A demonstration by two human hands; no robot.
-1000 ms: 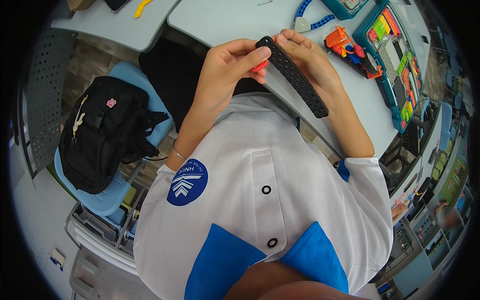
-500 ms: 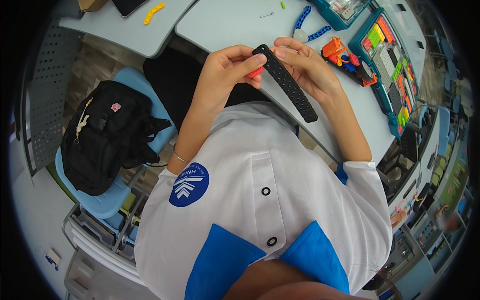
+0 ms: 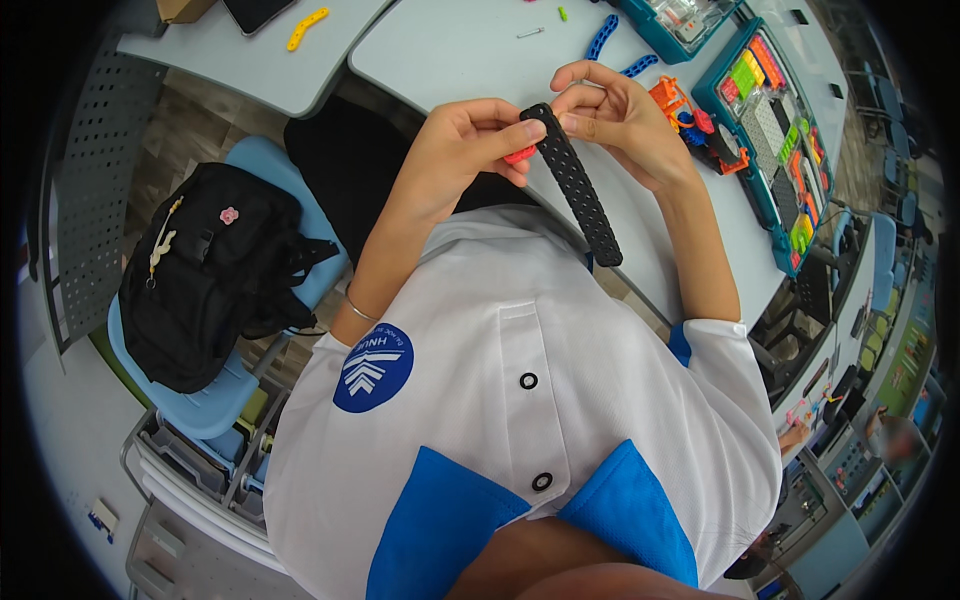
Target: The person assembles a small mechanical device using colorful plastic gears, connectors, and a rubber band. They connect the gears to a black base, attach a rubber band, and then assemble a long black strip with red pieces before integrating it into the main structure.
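Observation:
A long black plate with rows of holes (image 3: 582, 198) hangs slanting over the table's front edge, its top end between my hands. My left hand (image 3: 452, 150) is closed on that top end, the thumb lying across its face. A small red piece (image 3: 520, 155) shows under the left thumb, in the same grip. Beside the plate's upper right edge, the thumb and index finger of my right hand (image 3: 632, 128) come together in a pinch. Whatever sits between those right fingertips is too small or hidden to make out. The other right fingers are curled.
Orange and blue assembled parts (image 3: 685, 110) lie right of my right hand, before a teal case (image 3: 790, 262) of colourful building pieces. Blue curved beams (image 3: 603, 37) lie behind. A yellow beam (image 3: 306, 29) rests on the left table. A black backpack (image 3: 205, 280) sits on a chair.
The black plate has swung more upright and its top end has shifted slightly right and down. My right hand has drawn back a little from behind it toward its edge.

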